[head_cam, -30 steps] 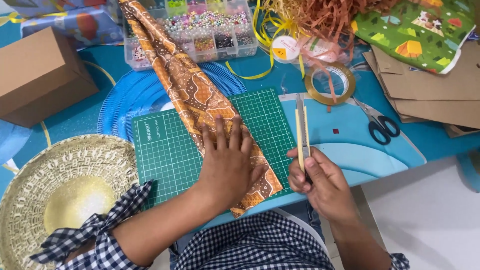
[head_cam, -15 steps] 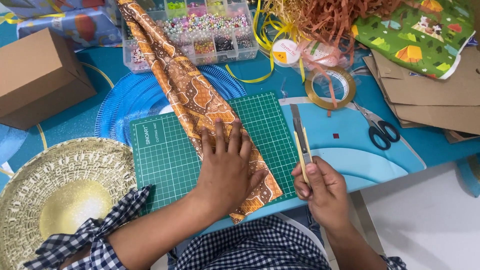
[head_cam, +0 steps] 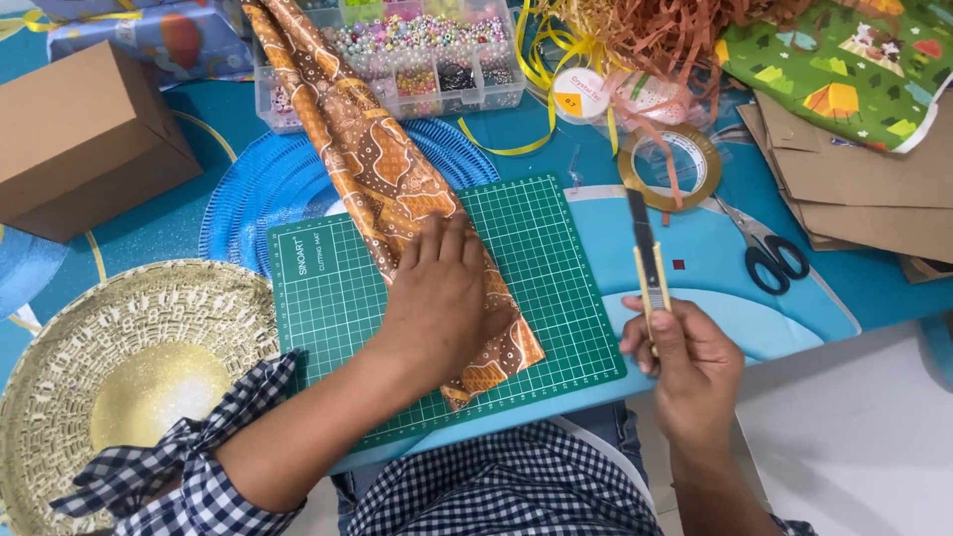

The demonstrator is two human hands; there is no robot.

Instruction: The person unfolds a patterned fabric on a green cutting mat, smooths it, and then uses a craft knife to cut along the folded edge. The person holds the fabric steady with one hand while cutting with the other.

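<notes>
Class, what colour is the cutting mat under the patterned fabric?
Green with a pale grid, seen in the head view: the cutting mat beneath the orange patterned fabric.

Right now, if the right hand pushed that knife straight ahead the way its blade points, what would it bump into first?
Most likely the roll of clear tape. The right hand holds the craft knife with its blade aimed away from the body, and the roll lies just beyond the tip, though height above the table is hard to judge.

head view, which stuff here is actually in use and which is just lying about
In use:
left hand flat on the orange patterned cloth
green cutting mat under the cloth
right hand holding the utility knife

Lying about:
scissors
tape roll
bead box
cardboard box
gold woven plate
</notes>
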